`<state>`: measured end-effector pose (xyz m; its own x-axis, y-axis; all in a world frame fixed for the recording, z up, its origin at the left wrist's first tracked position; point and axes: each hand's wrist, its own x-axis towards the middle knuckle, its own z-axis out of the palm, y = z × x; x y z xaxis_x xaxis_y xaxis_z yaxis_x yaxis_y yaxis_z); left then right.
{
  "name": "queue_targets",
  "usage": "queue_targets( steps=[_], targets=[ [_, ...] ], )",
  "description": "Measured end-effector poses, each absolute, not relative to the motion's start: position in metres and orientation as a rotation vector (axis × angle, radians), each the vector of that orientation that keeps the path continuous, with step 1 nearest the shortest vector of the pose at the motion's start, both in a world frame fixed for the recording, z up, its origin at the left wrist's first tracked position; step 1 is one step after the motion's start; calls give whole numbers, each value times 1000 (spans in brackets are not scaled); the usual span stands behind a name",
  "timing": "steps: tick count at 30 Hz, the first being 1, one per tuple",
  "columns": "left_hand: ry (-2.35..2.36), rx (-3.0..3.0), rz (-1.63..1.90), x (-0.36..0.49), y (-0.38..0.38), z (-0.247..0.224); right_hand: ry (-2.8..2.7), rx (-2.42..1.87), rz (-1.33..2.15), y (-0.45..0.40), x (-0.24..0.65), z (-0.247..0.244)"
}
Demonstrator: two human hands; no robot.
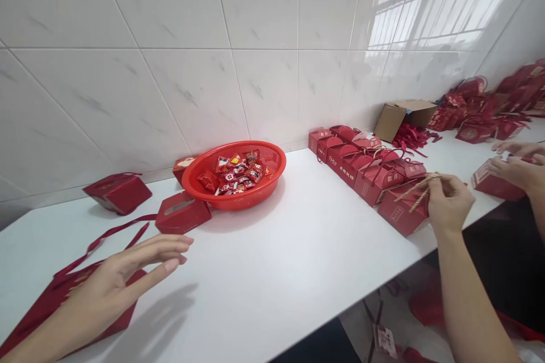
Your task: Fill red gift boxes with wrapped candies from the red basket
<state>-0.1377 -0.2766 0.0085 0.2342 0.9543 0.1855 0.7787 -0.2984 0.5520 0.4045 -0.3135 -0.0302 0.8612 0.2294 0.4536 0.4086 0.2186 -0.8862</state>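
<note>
My right hand (449, 204) is at the right, its fingers pinched on the gold cord handles (411, 193) of a red gift box (400, 212). That box stands at the near end of a block of red boxes with printed white characters. On the left, my left hand (140, 269) hovers with fingers stretched out and nothing in them. Below and behind it lies a dark red bag (38, 317) with ribbon handles, partly covered by my arm. Just beyond my left fingertips is a red box with a slot in its top (183, 215).
A red plastic basket (276, 173) holds wrapped sweets (238, 173). Another red box (119, 191) sits by the tiled wall. Farther right are finished-looking red boxes (361, 164), an open cardboard box (389, 122) and red ribbons (413, 135). A co-worker's hands (517, 170) touch another red box (496, 181).
</note>
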Motion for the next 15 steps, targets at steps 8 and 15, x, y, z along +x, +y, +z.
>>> queue_targets(
  steps=[8, 15],
  targets=[
    [1519, 2005, 630, -135, -281, 16, -627, -1387, -111, -300, 388, -31],
    [1511, 2048, 608, -137, -276, 12, -645, -1406, -108, -305, 386, -31]
  ],
)
